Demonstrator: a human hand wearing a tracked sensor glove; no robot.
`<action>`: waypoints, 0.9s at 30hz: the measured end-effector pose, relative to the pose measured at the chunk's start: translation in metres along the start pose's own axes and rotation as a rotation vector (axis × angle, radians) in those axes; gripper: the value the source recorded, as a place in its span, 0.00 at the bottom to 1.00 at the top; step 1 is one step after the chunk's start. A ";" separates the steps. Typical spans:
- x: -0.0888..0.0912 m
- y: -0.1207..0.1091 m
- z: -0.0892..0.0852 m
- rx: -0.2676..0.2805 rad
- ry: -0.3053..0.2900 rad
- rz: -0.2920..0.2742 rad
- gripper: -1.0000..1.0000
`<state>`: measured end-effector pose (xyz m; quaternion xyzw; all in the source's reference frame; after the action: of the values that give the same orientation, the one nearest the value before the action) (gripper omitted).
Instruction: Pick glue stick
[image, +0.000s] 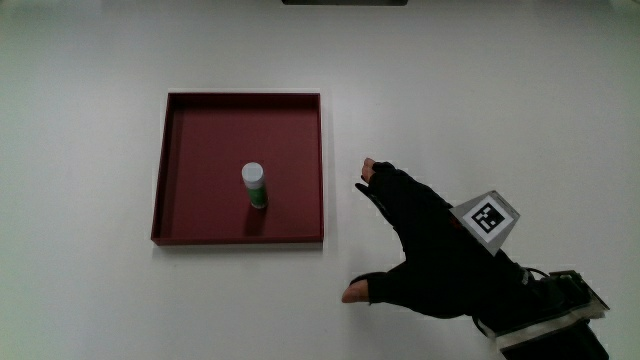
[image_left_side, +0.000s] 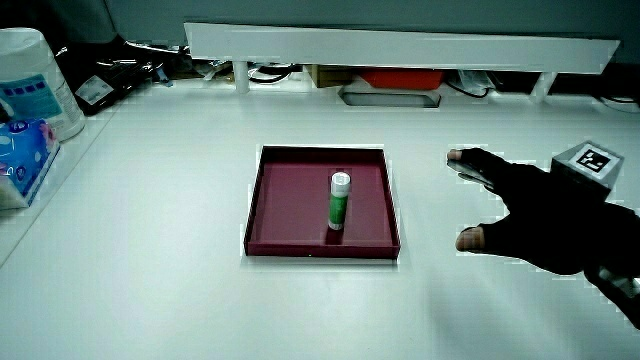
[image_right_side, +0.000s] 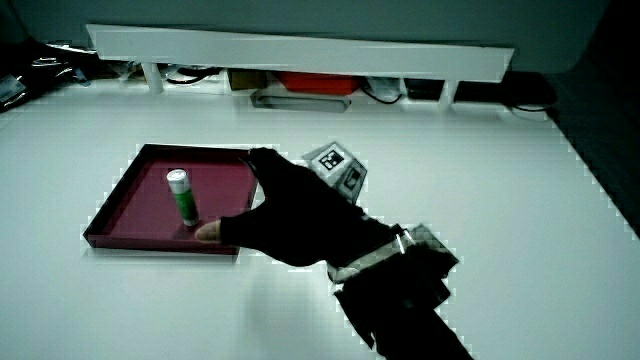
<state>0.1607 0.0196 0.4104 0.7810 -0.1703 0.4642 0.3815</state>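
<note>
A green glue stick (image: 255, 186) with a white cap stands upright inside a dark red square tray (image: 180, 140). Both side views show the glue stick (image_left_side: 340, 200) (image_right_side: 181, 196) standing in the tray (image_left_side: 275, 235) (image_right_side: 120, 205). The gloved hand (image: 420, 245) is over the bare table beside the tray, apart from it, with its fingers spread and nothing in them. In both side views the hand (image_left_side: 535, 210) (image_right_side: 290, 215) carries a patterned cube (image_left_side: 588, 162) (image_right_side: 337, 164) on its back.
A low white partition (image_left_side: 400, 45) runs along the table's edge farthest from the person, with cables and boxes under it. In a side view a white canister (image_left_side: 35, 85) and a blue packet (image_left_side: 22, 150) stand at the table's edge.
</note>
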 end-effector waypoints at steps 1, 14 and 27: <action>0.000 0.003 -0.001 -0.003 -0.009 0.002 0.50; -0.003 0.049 -0.013 -0.056 0.050 -0.087 0.50; 0.022 0.111 -0.040 -0.059 0.133 -0.027 0.50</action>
<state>0.0789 -0.0205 0.4888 0.7389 -0.1478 0.5047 0.4212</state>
